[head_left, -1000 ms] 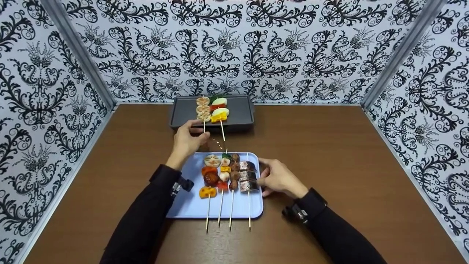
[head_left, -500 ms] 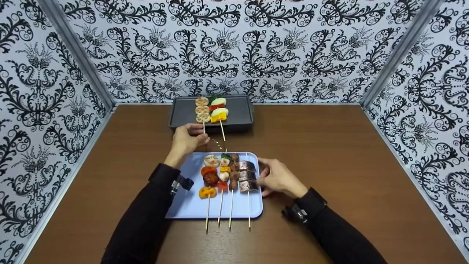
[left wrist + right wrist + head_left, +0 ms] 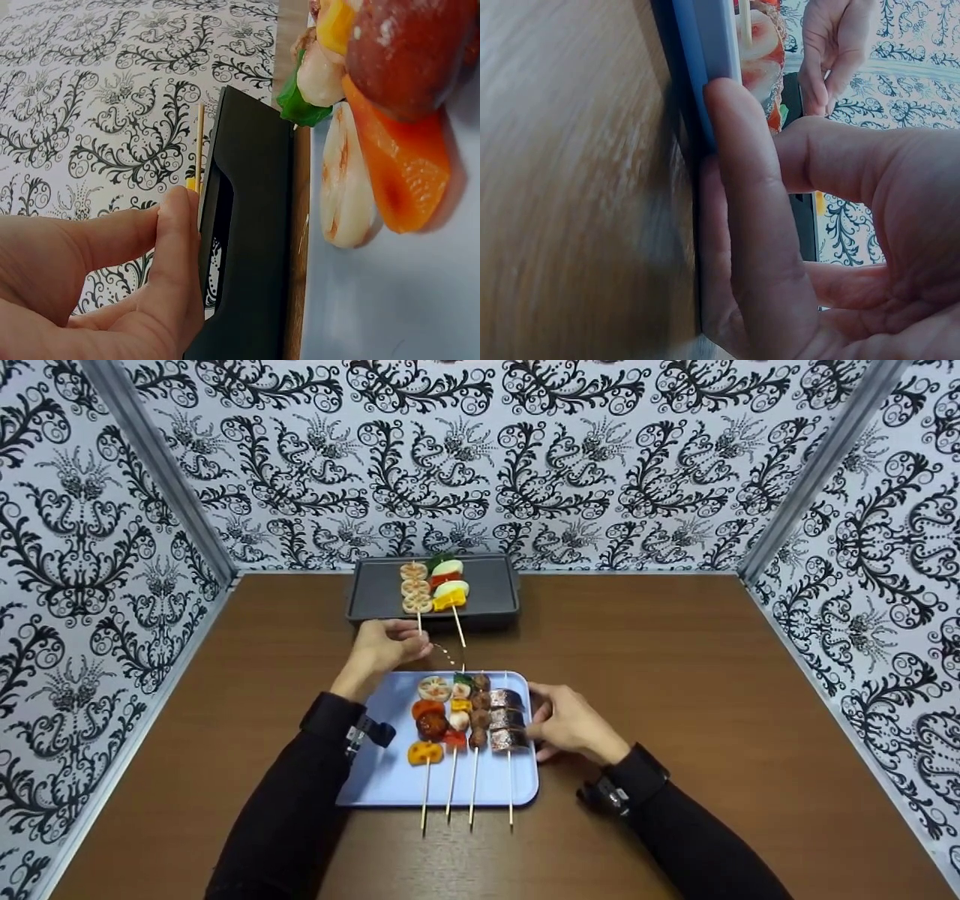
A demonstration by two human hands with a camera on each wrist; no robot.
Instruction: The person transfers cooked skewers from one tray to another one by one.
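In the head view, my left hand (image 3: pixel 382 649) pinches the lower end of the stick of a lotus root skewer (image 3: pixel 416 586). That skewer's slices lie on the dark grill plate (image 3: pixel 375 589). Close on its right lies a vegetable skewer (image 3: pixel 450 585) with white, red and yellow pieces, its stick jutting over the front edge. My right hand (image 3: pixel 574 724) grips the right rim of the light blue tray (image 3: pixel 386 780). In the right wrist view, its fingers (image 3: pixel 761 217) press against the tray's edge. In the left wrist view, the pinched stick is hidden behind my fingers.
Several skewers lie on the tray, among them a silvery fish skewer (image 3: pixel 508 720), a meatball skewer (image 3: pixel 480 712) and mixed vegetable skewers, sticks over the front rim. The grill plate stands at the back of the brown table (image 3: pixel 637 645), near the patterned wall (image 3: pixel 555 457).
My left hand has drawn slightly back toward me, and the lotus root skewer has shifted a little the same way. The right hand and tray have stayed put.
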